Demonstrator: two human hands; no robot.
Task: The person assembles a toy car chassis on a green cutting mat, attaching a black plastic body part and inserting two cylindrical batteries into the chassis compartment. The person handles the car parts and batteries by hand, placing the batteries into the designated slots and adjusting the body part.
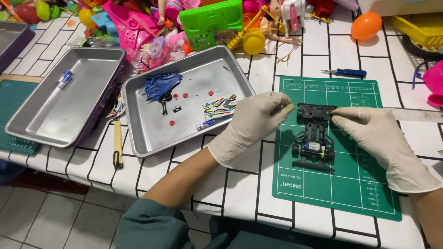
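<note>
The toy car chassis (315,138) lies flat on the green cutting mat (350,184), between the two gloved hands; its body shell is off, leaving a black open frame with small wheels and a little motor at the near end. It looks light and stiff but fragile, thin plastic struts that would likely snap if twisted; the sturdier hold is probably across the sides of the frame by the wheels, not the slim bumper bars. The left hand (249,127) has its fingers (282,109) pinched together just at the far left corner of the chassis, whether on a small part I cannot tell; the right hand (383,143) has its fingers (338,118) closed on the far right corner, touching the frame. A blue screwdriver (346,72) lies on the desk (240,184) beyond the fingers; a metal tray (143,143) of parts sits left of the left hand.
</note>
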